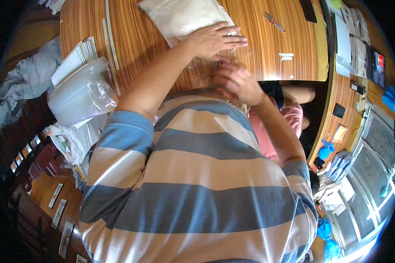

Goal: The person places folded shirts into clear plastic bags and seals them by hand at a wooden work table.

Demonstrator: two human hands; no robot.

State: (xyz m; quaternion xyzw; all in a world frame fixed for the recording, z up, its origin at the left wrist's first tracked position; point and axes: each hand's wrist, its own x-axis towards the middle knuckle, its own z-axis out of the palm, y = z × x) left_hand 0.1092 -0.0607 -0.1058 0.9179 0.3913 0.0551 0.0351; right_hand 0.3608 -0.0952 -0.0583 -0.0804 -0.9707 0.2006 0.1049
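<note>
A clear plastic bag (184, 16) with something white and soft-looking inside lies on the wood-grain table (136, 52) in front of me. Flat across its near right part rests my left hand (216, 40), palm down with the fingers stretched and slightly apart. My right hand (240, 83) is just nearer to me, by the table's front edge and the bag's loose clear end. Its fingers are curled but smeared by motion, so whether they pinch the plastic does not show.
Small snips (274, 23) and a white strip (286, 56) lie on the table's right. Clear plastic sleeves (77, 87) and white papers (74, 59) are stacked at the left edge. A shelf (331, 109) with small items runs along the right.
</note>
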